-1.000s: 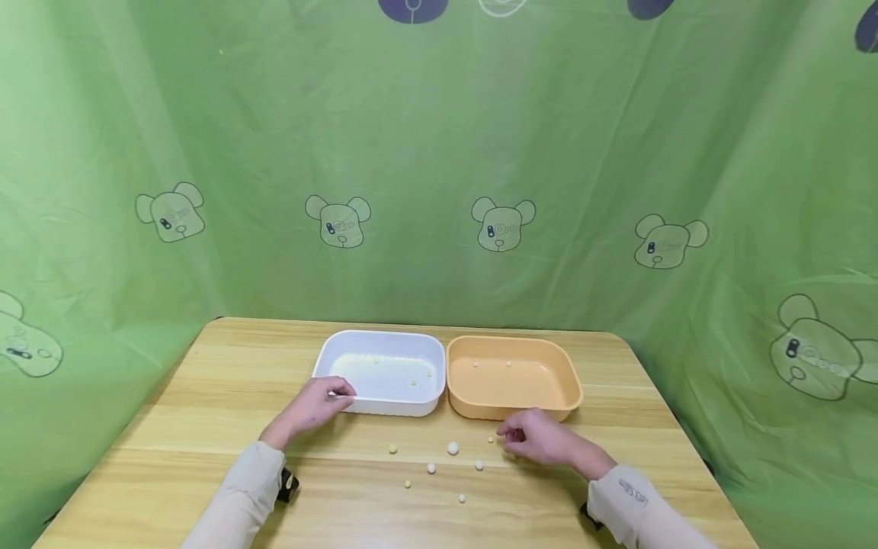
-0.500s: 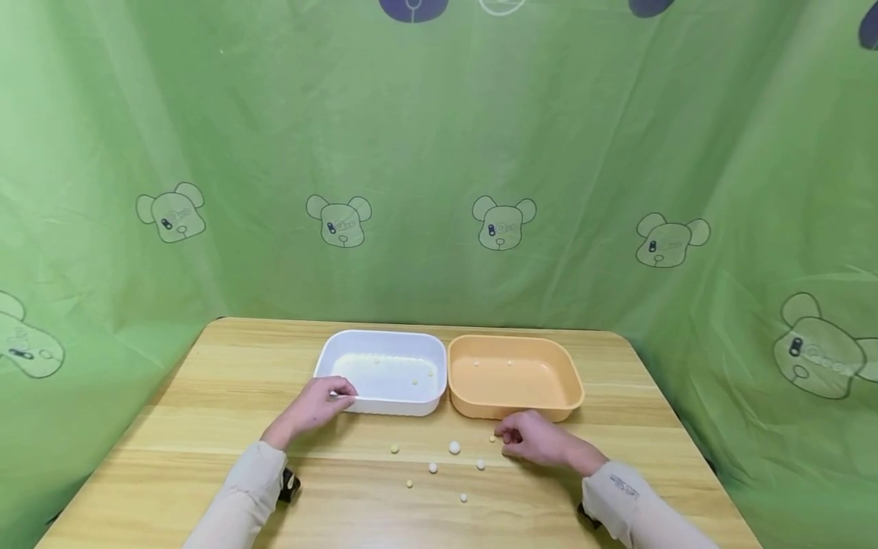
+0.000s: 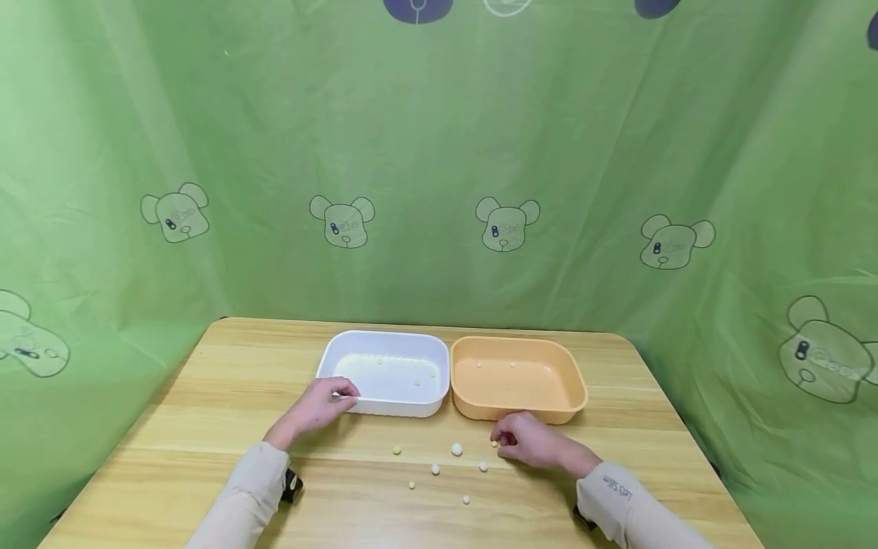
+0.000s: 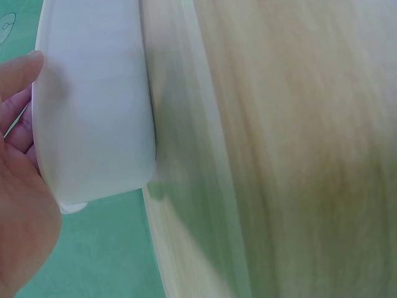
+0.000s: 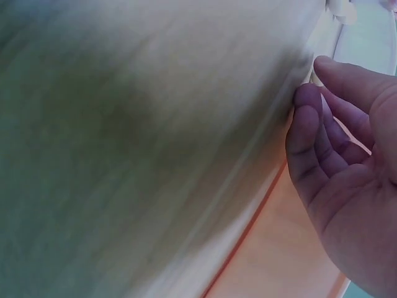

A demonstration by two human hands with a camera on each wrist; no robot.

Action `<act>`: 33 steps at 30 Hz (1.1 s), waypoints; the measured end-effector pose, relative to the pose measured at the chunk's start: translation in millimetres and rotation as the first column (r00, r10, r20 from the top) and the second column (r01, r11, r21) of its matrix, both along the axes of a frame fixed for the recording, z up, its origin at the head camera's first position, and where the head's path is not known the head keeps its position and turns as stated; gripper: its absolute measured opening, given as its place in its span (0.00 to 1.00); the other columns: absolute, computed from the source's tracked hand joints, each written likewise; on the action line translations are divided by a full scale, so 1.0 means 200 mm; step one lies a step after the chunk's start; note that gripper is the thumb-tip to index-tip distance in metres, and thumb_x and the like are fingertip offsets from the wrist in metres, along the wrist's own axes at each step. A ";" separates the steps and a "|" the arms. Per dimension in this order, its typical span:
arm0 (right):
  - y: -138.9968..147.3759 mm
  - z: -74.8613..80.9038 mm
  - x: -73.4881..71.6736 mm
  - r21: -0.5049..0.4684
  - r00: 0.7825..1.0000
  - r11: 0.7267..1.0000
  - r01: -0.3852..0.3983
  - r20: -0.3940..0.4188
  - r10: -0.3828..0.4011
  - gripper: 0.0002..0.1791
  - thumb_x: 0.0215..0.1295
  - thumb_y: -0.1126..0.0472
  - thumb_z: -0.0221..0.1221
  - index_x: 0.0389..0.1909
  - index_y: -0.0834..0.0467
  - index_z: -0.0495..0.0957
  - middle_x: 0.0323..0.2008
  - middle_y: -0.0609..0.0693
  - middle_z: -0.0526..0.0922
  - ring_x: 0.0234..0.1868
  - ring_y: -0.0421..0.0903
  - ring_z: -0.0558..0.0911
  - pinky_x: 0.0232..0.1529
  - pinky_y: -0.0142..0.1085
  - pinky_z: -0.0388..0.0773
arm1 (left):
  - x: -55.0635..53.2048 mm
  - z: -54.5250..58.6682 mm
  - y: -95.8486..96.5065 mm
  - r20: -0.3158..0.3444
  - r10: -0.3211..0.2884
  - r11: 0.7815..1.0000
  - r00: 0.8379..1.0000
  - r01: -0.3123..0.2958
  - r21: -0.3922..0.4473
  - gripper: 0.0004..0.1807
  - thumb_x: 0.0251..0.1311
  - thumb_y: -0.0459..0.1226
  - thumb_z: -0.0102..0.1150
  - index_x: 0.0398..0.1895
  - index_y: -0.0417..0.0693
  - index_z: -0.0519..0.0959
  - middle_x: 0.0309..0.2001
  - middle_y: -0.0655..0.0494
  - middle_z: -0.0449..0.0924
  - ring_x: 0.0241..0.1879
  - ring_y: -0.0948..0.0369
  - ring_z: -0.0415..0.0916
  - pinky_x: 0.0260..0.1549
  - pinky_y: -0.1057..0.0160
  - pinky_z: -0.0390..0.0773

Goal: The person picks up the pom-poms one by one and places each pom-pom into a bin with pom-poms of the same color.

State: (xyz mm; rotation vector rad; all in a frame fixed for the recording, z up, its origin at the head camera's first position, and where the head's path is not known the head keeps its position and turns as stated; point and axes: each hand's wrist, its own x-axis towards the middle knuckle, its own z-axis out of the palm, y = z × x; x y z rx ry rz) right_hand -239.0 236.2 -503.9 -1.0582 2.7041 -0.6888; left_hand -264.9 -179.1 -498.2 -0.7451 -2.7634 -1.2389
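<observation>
In the head view my left hand [image 3: 319, 404] grips the front left rim of a white plastic basin [image 3: 398, 407]. The left wrist view shows the thumb over the rim of the white basin [image 4: 99, 105] and the fingers on its other side. My right hand [image 3: 535, 442] is low over the table, just in front of an orange basin [image 3: 511, 402]. Its thumb and forefinger pinch a small yellow ball [image 3: 494, 444]; in the right wrist view, the right hand [image 5: 347, 149] largely hides that ball.
Loose balls lie on the wooden table [image 3: 357, 511]: a larger white ball [image 3: 456, 450], a yellow ball [image 3: 396, 450] and several smaller ones. Small yellow balls [image 3: 417, 383] are in the white basin, pale ones [image 3: 512, 365] in the orange. A green curtain [image 3: 425, 282] hangs behind.
My right hand has shifted slightly left, and its thumb and forefinger have closed round the small yellow ball. The left hand stays on the white basin's rim.
</observation>
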 end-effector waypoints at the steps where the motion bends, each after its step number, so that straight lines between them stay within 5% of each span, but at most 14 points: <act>1: 0.00 0.00 0.00 -0.004 1.000 1.000 -0.002 0.007 0.002 0.06 0.54 0.68 0.64 0.33 0.57 0.80 0.25 0.38 0.74 0.28 0.34 0.74 0.31 0.28 0.74 | 0.00 0.00 0.00 -0.001 -0.001 1.000 1.000 0.001 0.002 0.04 0.60 0.39 0.60 0.31 0.50 0.81 0.35 0.63 0.81 0.41 0.60 0.77 0.46 0.55 0.75; 15: -0.01 -0.02 0.00 -0.018 0.995 1.000 -0.006 0.095 0.008 0.06 0.56 0.66 0.64 0.31 0.52 0.80 0.26 0.39 0.75 0.28 0.32 0.73 0.30 0.28 0.74 | 0.00 0.00 0.00 0.004 0.007 1.000 1.000 -0.007 -0.007 0.06 0.61 0.41 0.60 0.31 0.49 0.81 0.36 0.64 0.81 0.40 0.61 0.77 0.46 0.55 0.76; 33: 0.00 -0.01 0.00 -0.029 0.996 0.999 -0.032 0.077 0.034 0.04 0.56 0.65 0.64 0.27 0.53 0.79 0.24 0.37 0.75 0.27 0.32 0.73 0.28 0.28 0.73 | 0.00 0.00 0.00 -0.003 0.008 1.000 1.000 -0.008 -0.015 0.07 0.61 0.42 0.60 0.32 0.49 0.81 0.36 0.64 0.80 0.40 0.61 0.77 0.46 0.55 0.75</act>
